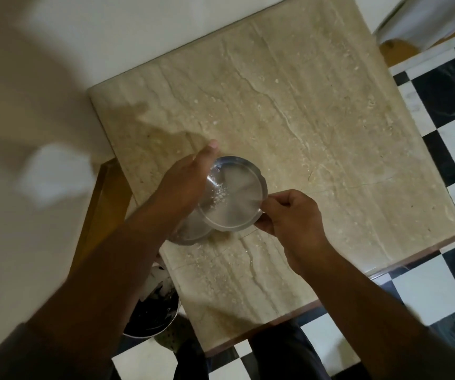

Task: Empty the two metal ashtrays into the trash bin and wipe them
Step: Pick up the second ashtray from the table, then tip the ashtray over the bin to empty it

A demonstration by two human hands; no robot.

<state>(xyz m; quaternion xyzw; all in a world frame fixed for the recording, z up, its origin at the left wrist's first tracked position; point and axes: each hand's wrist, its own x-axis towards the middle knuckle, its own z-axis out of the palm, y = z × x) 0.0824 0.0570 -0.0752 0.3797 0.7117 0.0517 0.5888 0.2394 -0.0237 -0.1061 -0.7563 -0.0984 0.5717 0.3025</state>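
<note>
Looking down at a beige marble table [317, 111] set against a white wall, checkered black-and-white floor [445, 149] to the right. I see two metal ashtrays stacked off-centre near the table's left edge. The upper ashtray [234, 193] sits tilted, grey ash film and pale crumbs inside. The lower ashtray [190, 229] is mostly hidden under it and under the left wrist. Right hand [289, 212] grips the upper ashtray's right rim, thumb and forefinger pinching the edge, other fingers curled in. Left hand [185, 182] is on the upper ashtray's left side, fingers pressed together and extended along the rim; whether it actually clamps the rim I can't tell, there's motion blur. Trash bin [152, 316] stands on the floor below the table's left edge, dark liner, partly covered by the left forearm.
</note>
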